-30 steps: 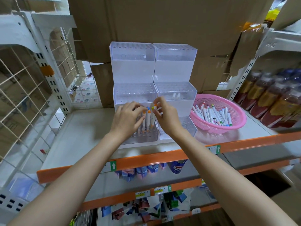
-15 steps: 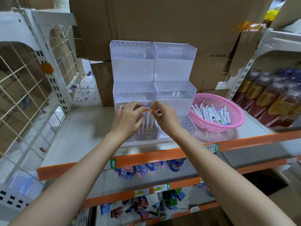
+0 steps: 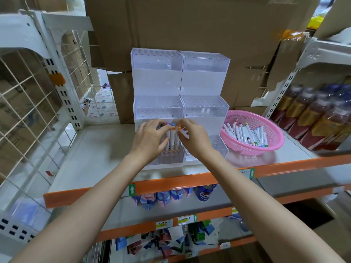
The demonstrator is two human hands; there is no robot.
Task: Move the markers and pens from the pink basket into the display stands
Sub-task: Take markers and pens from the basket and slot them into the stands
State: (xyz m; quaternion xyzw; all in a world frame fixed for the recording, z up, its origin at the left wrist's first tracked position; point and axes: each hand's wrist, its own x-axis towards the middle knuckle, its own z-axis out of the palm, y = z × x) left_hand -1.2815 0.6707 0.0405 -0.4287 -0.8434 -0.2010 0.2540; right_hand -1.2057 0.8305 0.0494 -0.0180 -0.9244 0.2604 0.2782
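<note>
Compared with half a second ago, our hands stay in the same spot, fingertips drawn closer over the caps. Our left hand (image 3: 150,138) curls round the upright markers (image 3: 173,138) standing in the lowest tier of the left display stand (image 3: 157,109); our right hand (image 3: 193,136) pinches an orange cap there. Both hands hide most of that tier. The right display stand (image 3: 205,109) adjoins it. The pink basket (image 3: 273,128), just right of the stands, holds loose markers (image 3: 247,133). Bottles (image 3: 311,118) line the far right and cardboard boxes (image 3: 190,25) stand behind.
</note>
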